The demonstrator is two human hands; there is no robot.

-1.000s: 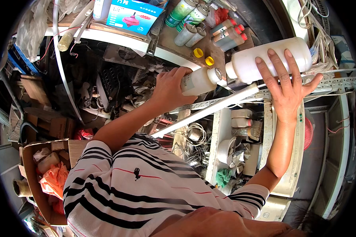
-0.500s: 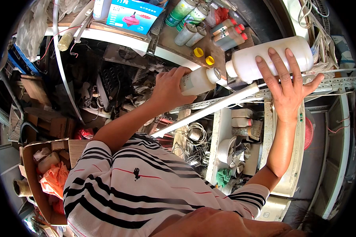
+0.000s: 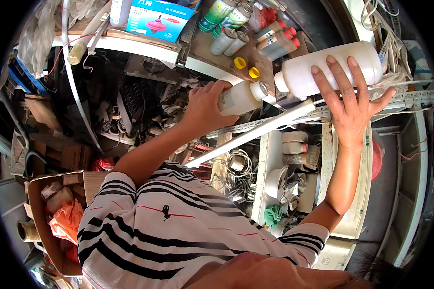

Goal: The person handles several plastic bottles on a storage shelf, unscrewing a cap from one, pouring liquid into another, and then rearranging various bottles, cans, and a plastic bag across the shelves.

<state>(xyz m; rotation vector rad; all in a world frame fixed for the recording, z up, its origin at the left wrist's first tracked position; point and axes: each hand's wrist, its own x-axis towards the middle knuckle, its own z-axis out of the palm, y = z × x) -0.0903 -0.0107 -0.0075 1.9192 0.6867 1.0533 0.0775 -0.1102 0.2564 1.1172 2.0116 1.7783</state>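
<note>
My left hand [image 3: 205, 107] is wrapped round a small whitish plastic bottle [image 3: 240, 100]. It lies tilted, its open neck pointing up and to the right. My right hand [image 3: 346, 103] grips a large white plastic bottle [image 3: 330, 67] from the near side, fingers spread along its wall. The large bottle is nearly level, its neck facing the small bottle's mouth with a narrow gap between them. I cannot make out any liquid passing across. Two yellow caps [image 3: 239, 62] lie on the shelf just beyond the bottles.
Spray cans [image 3: 217, 15], grey cans [image 3: 223, 42] and red-capped bottles [image 3: 279, 44] stand on the far shelf, beside a blue box [image 3: 160, 19]. A white tube [image 3: 255, 132] slants below my hands. A cardboard box [image 3: 38, 207] with an orange bag sits at the left; coiled wire [image 3: 241, 164] lies below.
Hands and bottles keep nearly the same pose. The large bottle's neck end has tipped very slightly; the whole view has shifted a little.
</note>
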